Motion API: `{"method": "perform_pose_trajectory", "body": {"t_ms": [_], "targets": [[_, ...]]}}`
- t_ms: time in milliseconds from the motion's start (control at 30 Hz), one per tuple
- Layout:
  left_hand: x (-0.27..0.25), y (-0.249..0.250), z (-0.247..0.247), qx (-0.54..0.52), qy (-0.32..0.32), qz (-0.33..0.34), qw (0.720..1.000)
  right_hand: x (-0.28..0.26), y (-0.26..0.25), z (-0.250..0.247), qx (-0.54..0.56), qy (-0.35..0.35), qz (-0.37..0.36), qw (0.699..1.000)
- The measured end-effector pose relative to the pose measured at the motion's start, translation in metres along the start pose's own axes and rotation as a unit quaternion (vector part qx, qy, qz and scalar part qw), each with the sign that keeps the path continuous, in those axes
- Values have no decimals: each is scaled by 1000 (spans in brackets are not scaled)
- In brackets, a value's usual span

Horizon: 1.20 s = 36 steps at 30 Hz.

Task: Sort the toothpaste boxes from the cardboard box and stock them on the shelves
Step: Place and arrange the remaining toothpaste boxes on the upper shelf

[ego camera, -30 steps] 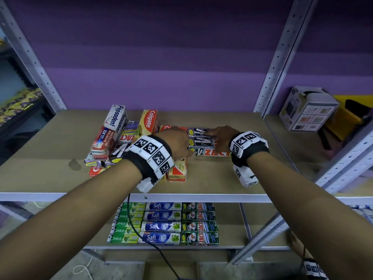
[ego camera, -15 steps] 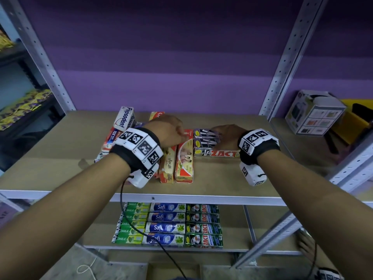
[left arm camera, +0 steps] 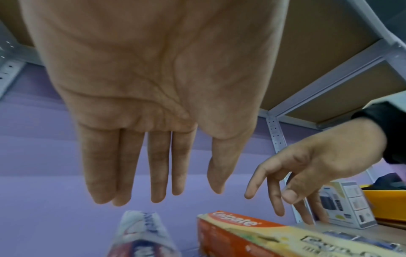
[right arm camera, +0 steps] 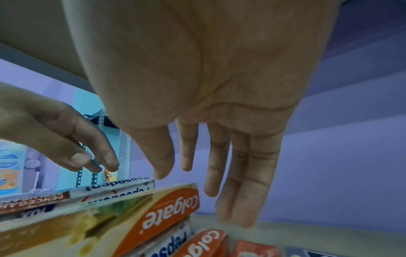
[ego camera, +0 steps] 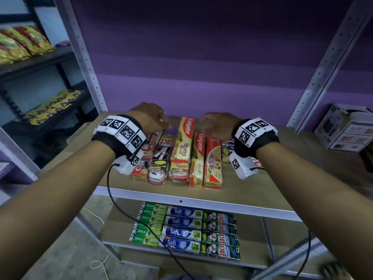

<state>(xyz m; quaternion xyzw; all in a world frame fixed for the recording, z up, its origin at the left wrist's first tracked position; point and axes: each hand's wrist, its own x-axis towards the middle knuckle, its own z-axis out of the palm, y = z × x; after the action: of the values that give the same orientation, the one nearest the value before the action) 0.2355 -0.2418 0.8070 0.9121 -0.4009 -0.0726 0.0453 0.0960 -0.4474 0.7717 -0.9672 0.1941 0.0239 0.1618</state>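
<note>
A mixed pile of toothpaste boxes lies on the upper shelf [ego camera: 252, 190], long sides toward me. A yellow Colgate box [ego camera: 182, 144] sits on top in the middle, with another Colgate box [ego camera: 198, 160] and a red box [ego camera: 213, 162] to its right. My left hand [ego camera: 155, 120] hovers over the far end of the Pepsodent boxes [left arm camera: 142, 234], fingers straight, holding nothing. My right hand [ego camera: 212, 126] hangs just right of the top Colgate box [right arm camera: 153, 213], also empty. The right wrist partly hides the Zact boxes [ego camera: 226, 150].
The lower shelf holds tidy rows of green Darlie [ego camera: 149, 225], blue Safi [ego camera: 181, 227] and dark Zact boxes [ego camera: 220, 233]. A white carton [ego camera: 347, 128] stands on the shelf to the right. Snack packets [ego camera: 50, 106] fill a dark rack on the left. A cable [ego camera: 113, 199] hangs from my left wrist.
Both hands have lifted off the boxes and now hover with straight fingers. The right hand left the Zact stack and moved toward the Colgate boxes. The view has shifted closer and rightward.
</note>
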Motion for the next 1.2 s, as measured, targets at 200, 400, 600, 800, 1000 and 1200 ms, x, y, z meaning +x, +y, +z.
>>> {"method": "perform_pose_trajectory", "body": {"t_ms": [200, 400, 600, 800, 1000, 1200], "targets": [[7, -32, 11, 39, -14, -45, 998, 15, -40, 13, -2, -50, -1, 999], [10, -40, 33, -34, -18, -30, 999, 25, -58, 27, -24, -98, -6, 995], [19, -45, 41, -103, 9, -50, 993, 31, -65, 33, -32, -101, -12, 994], [22, -62, 35, -148, 72, -55, 985, 31, -63, 36, -5, -98, -23, 995], [17, -83, 39, -107, 110, -71, 986, 28, -58, 38, 69, -105, -15, 992], [13, -99, 66, 3, 96, -72, 993, 28, -57, 39, 94, -103, -6, 990]]}}
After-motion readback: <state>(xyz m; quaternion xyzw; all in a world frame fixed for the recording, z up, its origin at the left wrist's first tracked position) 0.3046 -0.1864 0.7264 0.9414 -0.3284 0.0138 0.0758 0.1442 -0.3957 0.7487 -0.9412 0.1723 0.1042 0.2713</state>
